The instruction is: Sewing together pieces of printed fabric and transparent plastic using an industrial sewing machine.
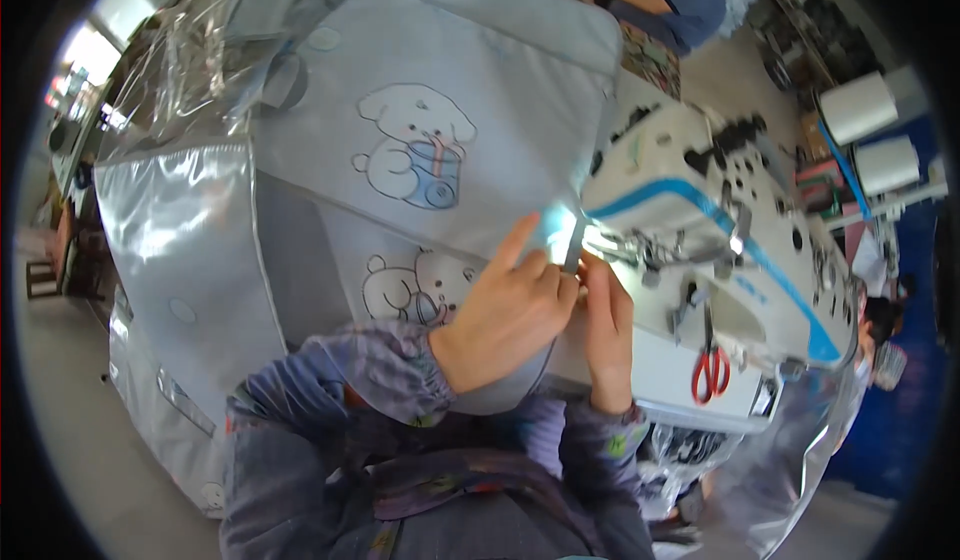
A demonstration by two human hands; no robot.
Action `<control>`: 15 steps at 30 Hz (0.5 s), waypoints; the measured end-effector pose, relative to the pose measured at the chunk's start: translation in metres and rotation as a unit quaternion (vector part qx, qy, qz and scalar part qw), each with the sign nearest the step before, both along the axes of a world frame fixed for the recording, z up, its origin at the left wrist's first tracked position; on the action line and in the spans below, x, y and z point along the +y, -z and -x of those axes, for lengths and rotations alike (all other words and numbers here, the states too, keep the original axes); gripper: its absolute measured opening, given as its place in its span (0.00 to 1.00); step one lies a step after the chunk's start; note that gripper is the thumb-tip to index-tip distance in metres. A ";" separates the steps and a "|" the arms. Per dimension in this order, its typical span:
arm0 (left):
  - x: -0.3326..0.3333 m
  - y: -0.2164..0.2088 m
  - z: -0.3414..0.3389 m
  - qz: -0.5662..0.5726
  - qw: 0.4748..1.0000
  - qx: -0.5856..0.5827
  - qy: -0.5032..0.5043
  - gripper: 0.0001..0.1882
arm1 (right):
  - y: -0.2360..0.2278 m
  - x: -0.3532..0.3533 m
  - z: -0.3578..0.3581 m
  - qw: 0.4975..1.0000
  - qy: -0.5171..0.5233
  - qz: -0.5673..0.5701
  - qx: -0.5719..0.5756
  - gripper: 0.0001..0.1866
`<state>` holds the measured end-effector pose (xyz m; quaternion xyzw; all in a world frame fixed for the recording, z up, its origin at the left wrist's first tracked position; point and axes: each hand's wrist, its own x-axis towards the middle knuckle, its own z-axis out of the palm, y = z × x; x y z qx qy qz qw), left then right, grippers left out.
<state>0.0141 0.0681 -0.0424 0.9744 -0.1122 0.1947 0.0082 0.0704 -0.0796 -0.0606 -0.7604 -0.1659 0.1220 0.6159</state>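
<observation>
Large grey fabric (500, 90) printed with cartoon white puppies spreads over the table and under the lit needle area of a white and blue sewing machine (680, 185). A short dark grey strip (575, 244) hangs at the fabric's edge beside the needle. My left hand (510, 315) lies over the fabric, its index finger stretched toward the light and the other fingers curled at the strip's lower end. Close against it, my right hand (608, 325) pinches the same end with thumb and fingers. The fingertips partly hide what they grip.
Red-handled scissors (711, 372) lie on the machine bed at the right. Clear plastic sheeting (190, 80) covers the far left. White thread cones (858, 108) stand at the far right. Another person (690, 5) sits beyond the table at the top.
</observation>
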 end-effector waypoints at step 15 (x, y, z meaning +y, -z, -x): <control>0.015 0.015 -0.029 0.175 0.982 0.073 -0.003 0.08 | 0.007 -0.020 -0.004 0.983 0.065 0.142 -0.097 0.08</control>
